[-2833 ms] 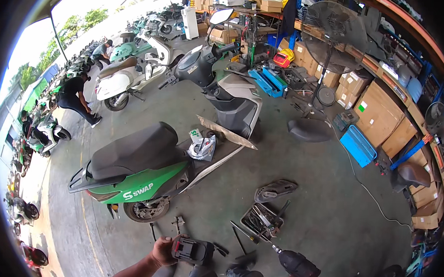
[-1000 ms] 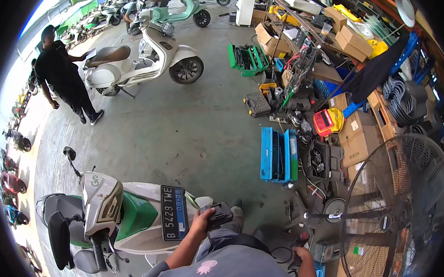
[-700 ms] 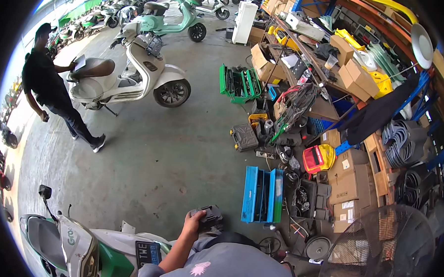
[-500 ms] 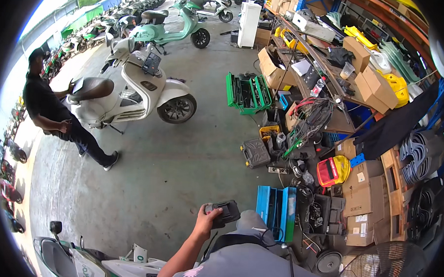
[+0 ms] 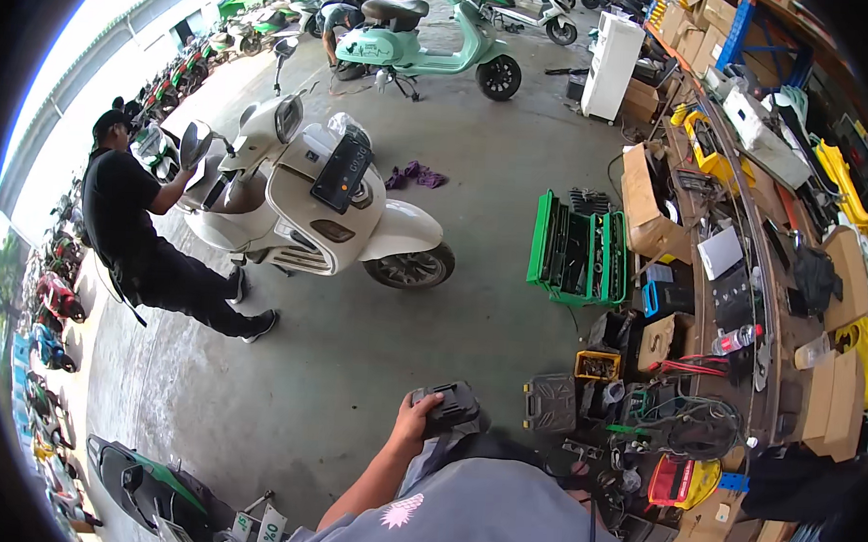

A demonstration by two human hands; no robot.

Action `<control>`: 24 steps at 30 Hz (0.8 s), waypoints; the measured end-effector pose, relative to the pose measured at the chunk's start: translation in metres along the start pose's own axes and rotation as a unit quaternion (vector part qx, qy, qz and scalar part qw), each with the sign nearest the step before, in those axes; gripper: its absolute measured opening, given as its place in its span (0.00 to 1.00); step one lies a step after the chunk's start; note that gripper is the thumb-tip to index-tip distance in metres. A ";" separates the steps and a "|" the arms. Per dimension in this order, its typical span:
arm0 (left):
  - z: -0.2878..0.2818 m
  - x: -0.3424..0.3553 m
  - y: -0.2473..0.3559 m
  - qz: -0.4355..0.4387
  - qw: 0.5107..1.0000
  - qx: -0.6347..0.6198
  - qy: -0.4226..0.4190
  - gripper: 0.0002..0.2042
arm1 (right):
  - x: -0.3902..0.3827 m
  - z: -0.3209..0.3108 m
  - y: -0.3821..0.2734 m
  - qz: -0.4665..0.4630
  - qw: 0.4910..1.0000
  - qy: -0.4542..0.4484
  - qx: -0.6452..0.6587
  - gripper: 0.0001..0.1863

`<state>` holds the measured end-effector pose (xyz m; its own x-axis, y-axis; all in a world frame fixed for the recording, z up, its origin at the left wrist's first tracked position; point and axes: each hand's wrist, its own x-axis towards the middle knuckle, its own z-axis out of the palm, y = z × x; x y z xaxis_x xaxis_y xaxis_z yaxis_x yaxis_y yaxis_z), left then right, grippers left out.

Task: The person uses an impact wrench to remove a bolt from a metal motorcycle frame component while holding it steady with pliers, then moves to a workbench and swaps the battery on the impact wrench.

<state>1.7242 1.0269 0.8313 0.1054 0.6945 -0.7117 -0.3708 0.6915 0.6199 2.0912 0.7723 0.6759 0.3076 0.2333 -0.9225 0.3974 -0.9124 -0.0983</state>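
Observation:
My left hand point(image 5: 412, 423) reaches out in front of my grey shirt, low in the view. Its fingers are wrapped round a blocky black thing that looks like a power-tool battery pack point(image 5: 453, 406), with the thumb on top. My right hand does not show; my body covers that side. Ahead and to the left stands a white scooter point(image 5: 311, 203) with a dark plate on its front. A person in black point(image 5: 131, 219) stands beside it, one hand near its handlebar.
An open green toolbox point(image 5: 580, 248) sits on the floor to the right. Nearby lie a black tool case point(image 5: 549, 402), a yellow bin point(image 5: 597, 365) and tangled cables point(image 5: 703, 428). A cluttered workbench point(image 5: 732, 313) lines the right. A mint scooter point(image 5: 419, 52) stands farther back; another scooter point(image 5: 144, 481) is lower left.
My view has swung left and moved forward, so the white scooter looks nearer. The battery pack stays in my left hand. The person in black now has a hand up near the handlebar.

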 end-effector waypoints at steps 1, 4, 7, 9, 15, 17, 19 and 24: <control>0.011 0.016 0.019 0.009 1.000 -0.011 0.019 0.27 | 0.010 -0.031 -0.032 0.004 1.000 0.011 -0.005 0.29; 0.053 0.081 0.069 0.029 0.998 -0.017 0.044 0.26 | 0.084 -0.124 -0.087 -0.008 0.994 0.108 -0.003 0.27; 0.096 0.166 0.116 0.014 1.000 0.015 0.018 0.26 | 0.124 -0.198 -0.149 0.001 0.979 0.169 0.109 0.24; 0.124 0.226 0.149 0.010 1.000 0.023 0.009 0.26 | 0.158 -0.228 -0.193 0.002 0.954 0.151 0.260 0.25; 0.240 0.357 0.289 0.036 0.997 0.058 -0.041 0.24 | 0.204 -0.276 -0.294 0.102 0.973 0.044 0.202 0.20; 0.268 0.394 0.339 0.047 0.996 0.064 -0.031 0.27 | 0.148 -0.291 -0.398 0.070 0.990 -0.012 0.119 0.34; 0.310 0.445 0.372 0.042 0.996 0.053 -0.057 0.27 | 0.163 -0.301 -0.425 0.067 0.990 -0.023 0.118 0.33; 0.377 0.565 0.448 0.048 0.993 0.098 -0.043 0.23 | 0.232 -0.344 -0.528 0.051 0.988 -0.054 0.135 0.31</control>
<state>1.9659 1.8036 0.8316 0.1604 0.7683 -0.6197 -0.1971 0.6401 0.7426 2.2505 1.4236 0.6427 0.2343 0.1123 -0.9657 0.1187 -0.9892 -0.0862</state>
